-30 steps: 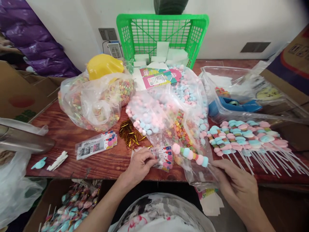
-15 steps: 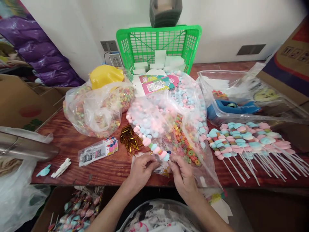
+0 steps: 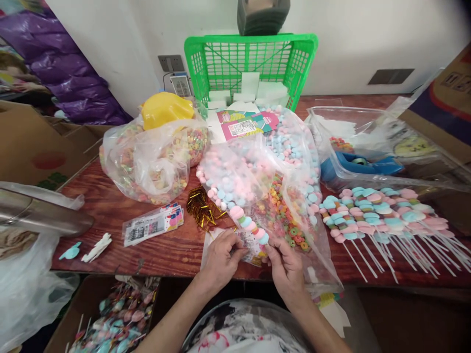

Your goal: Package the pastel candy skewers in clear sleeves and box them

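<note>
Candy stick (image 3: 251, 227), lower ctr, I pinch low w/ R hand (image 3: 287, 264), prob. to avoid squashing; L hand (image 3: 222, 256) curled, can't tell its hold.

White wall (image 3: 349, 39) behind the table, plain, mostly clean. Slanting edge on its left side, corner or recess, can't tell. Dark grey double socket (image 3: 171, 63) on the left, small white box with a grille (image 3: 181, 86) just beside it, dark cable running between. Second dark wall plate (image 3: 391, 76) to the right, low, near table height. Table (image 3: 158, 264) is reddish-brown, streaky wood grain, back edge near the wall. Shiny purple padded stack (image 3: 66, 63) at far left, cluttered area beyond it, too small to read. Floor (image 3: 362, 326) shows greyish below the table's front edge; area right of it dark brown, unclear. Light soft, fairly even, wall shaded toward upper right.
</note>
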The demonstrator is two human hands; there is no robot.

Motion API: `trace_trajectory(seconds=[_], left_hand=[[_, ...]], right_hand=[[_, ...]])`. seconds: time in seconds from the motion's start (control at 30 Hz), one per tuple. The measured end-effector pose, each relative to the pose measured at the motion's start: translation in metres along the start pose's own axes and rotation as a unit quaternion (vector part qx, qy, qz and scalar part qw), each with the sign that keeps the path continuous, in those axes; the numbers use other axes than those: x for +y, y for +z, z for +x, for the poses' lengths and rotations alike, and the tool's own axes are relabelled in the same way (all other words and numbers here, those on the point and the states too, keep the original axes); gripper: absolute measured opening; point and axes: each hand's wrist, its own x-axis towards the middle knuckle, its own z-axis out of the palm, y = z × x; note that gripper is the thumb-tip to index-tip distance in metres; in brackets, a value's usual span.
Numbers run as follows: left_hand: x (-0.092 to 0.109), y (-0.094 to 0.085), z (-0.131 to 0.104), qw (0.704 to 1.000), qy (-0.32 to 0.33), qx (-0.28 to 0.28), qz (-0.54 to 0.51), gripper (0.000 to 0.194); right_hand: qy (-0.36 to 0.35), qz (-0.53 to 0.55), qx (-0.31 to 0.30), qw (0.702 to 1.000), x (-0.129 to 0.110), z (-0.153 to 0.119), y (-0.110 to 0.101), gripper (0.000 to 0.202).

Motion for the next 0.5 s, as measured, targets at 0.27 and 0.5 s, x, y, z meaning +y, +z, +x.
trace_trajectory(seconds=[0.27, 0.5], left_hand=[[-0.012, -0.001, 0.006, 0.999, -0.017, -0.026, -0.023, 0.019], [-0.011, -0.004, 0.011, 0.998, -0.021, -0.058, -0.03, 0.018]], right_hand=[[-0.032, -0.043, 0.108, 0.993, 0.001, -0.001, -0.06, 0.007], [-0.147, -0.156, 0.001, 0.977, -0.008, -0.017, -0.122, 0.014]])
